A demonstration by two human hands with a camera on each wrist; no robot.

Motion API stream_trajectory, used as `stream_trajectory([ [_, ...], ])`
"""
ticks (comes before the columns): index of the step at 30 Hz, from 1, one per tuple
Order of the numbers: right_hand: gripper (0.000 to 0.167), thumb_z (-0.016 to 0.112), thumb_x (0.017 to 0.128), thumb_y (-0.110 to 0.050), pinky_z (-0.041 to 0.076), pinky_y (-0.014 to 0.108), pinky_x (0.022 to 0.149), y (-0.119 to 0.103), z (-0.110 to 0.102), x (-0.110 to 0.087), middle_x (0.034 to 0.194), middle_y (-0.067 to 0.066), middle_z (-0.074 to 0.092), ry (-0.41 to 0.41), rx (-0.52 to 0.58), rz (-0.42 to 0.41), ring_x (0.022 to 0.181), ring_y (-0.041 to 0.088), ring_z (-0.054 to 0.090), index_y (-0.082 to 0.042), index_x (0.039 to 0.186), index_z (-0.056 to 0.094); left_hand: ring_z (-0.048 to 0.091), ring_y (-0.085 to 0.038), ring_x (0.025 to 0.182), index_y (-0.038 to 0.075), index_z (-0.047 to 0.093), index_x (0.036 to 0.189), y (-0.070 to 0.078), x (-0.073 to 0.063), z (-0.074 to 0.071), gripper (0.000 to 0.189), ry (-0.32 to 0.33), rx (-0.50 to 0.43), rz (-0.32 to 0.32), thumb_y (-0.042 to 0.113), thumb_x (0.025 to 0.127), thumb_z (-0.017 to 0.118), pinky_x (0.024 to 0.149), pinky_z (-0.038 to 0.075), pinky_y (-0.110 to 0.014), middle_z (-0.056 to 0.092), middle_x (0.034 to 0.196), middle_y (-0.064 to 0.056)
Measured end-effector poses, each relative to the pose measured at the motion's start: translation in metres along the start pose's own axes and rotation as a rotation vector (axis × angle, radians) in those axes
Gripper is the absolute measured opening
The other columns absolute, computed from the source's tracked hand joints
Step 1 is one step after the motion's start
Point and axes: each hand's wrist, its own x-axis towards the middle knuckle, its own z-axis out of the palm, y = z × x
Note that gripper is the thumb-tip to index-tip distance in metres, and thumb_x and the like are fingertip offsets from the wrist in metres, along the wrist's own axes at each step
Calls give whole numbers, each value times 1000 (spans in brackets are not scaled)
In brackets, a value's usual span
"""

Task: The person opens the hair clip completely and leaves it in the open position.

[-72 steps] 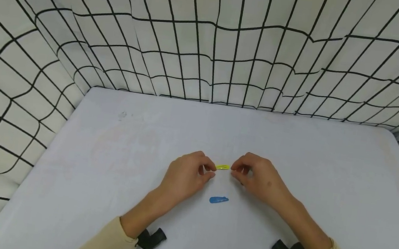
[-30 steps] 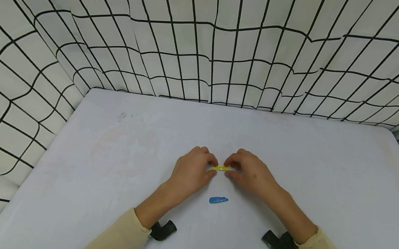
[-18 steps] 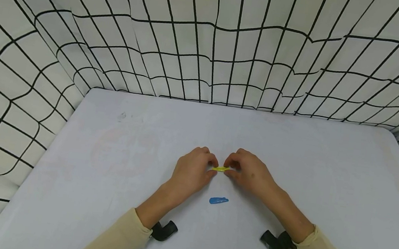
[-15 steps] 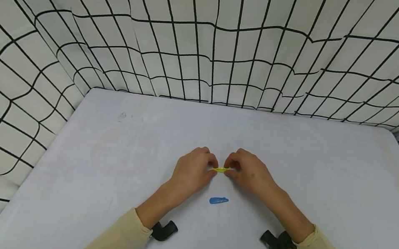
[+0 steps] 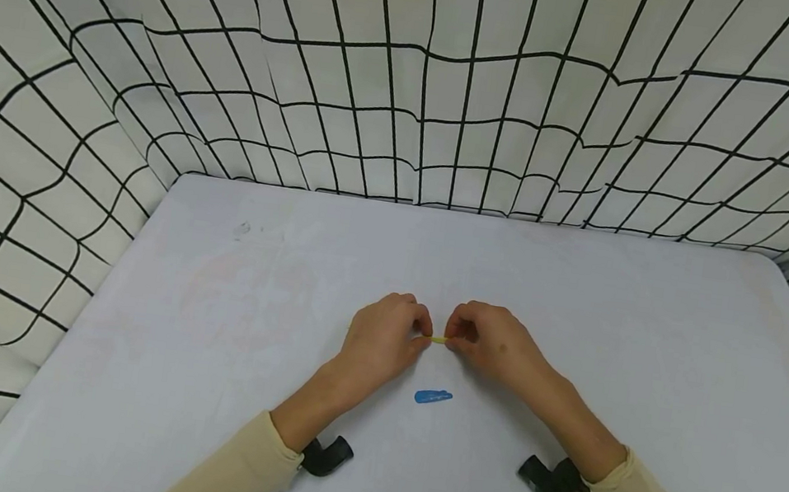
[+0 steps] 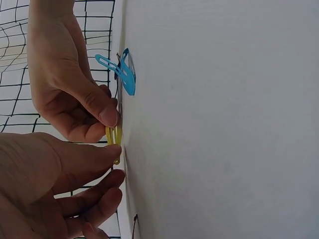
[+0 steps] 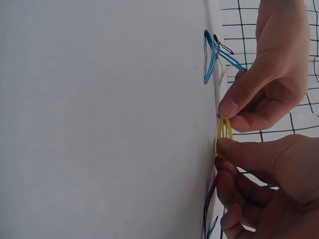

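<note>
A yellow snap hair clip (image 5: 438, 340) spans the small gap between both hands, seen nearly edge-on in the head view. My left hand (image 5: 384, 334) pinches its left end between thumb and fingers. The other end is pinched by my right hand (image 5: 499, 348). In the left wrist view the yellow hair clip (image 6: 113, 135) shows its slotted frame, both ends covered by fingertips. Nearer the body, a blue snap hair clip (image 5: 433, 396) lies on the table. The right wrist view shows this blue hair clip (image 7: 209, 57) with its parts spread apart.
The white table (image 5: 272, 263) reaches back to a white wall with a black grid (image 5: 445, 86). A black curved wrist mount (image 5: 328, 457) sits at the left sleeve, another black mount (image 5: 553, 478) at the right. A thin dark-red strip (image 7: 210, 196) shows low in the right wrist view.
My right hand, apart from the yellow hair clip at first, came left and now pinches its end. The clip has tilted from face-up to nearly edge-on. The blue hair clip stays put.
</note>
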Motion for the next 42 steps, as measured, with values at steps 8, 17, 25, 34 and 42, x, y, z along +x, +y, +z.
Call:
stream_trajectory([
  [8,10,78,91,-6,51,29,77,-1,-4,-4,88,-2,69,48,29,-3,83,14,60,-14,95,74,64,-12,79,17,77,87,1,0,-1,7,66,-50,2,12,88,82,65,52,-28,74,86,4],
  [17,8,78,92,-9,51,26,68,-2,-9,-9,92,-1,69,94,81,0,85,14,60,-15,95,74,60,-8,71,19,77,88,1,2,-5,8,130,-111,14,16,88,84,59,47,-23,72,81,7],
  [25,11,80,91,-10,54,26,53,-3,-10,-14,88,3,68,149,177,20,65,15,61,-14,99,74,60,-7,71,20,78,94,0,1,-4,8,187,-132,54,19,89,84,59,47,-21,72,83,7],
  [34,11,83,90,-15,56,27,52,-6,-13,-16,85,1,69,215,232,52,78,19,60,-17,96,73,57,-5,67,21,80,90,3,0,-4,7,261,-152,83,19,87,86,56,44,-20,71,81,9],
  [42,11,84,88,-14,54,26,53,-6,-12,-18,85,-1,71,273,225,26,79,18,59,-17,92,74,56,-6,67,21,80,88,4,0,-3,8,312,-158,105,17,85,87,56,42,-19,71,80,8],
])
